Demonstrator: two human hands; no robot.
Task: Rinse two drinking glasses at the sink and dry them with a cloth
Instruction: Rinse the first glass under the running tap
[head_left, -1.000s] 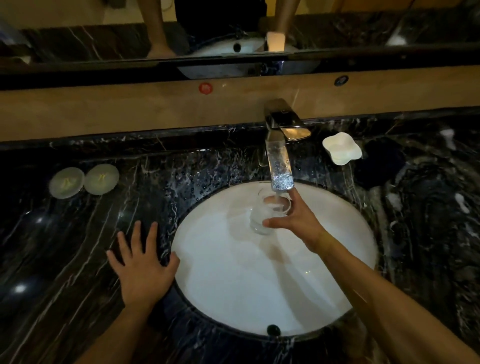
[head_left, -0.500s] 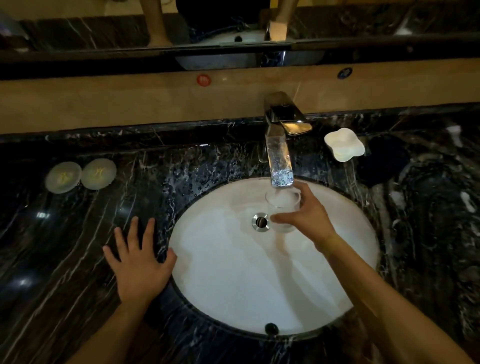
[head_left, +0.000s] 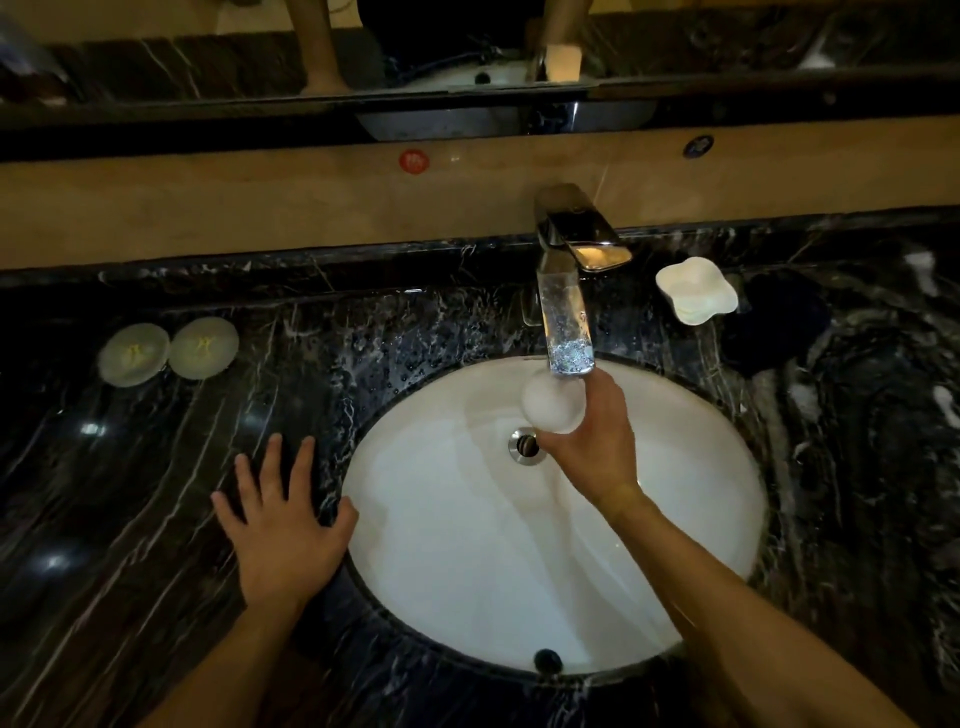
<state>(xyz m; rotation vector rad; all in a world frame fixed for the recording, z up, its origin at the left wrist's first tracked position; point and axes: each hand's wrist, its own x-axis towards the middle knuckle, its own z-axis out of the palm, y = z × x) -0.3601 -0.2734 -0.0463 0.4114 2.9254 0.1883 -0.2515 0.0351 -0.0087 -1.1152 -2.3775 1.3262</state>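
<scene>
My right hand grips a clear drinking glass and holds it upright right under the spout of the chrome faucet. The glass looks white with foaming water inside. It hangs over the white oval sink basin, just above the drain. My left hand lies flat with spread fingers on the black marble counter, its thumb at the basin's left rim. No second glass and no cloth can be made out in this view.
Two round pale coasters lie at the far left of the counter. A white flower-shaped dish sits right of the faucet, with a dark shape beside it. A beige ledge and a mirror run along the back.
The glass went from tilted in the basin to upright under the spout, and its inside has turned white with water. My left hand has stayed flat on the counter.
</scene>
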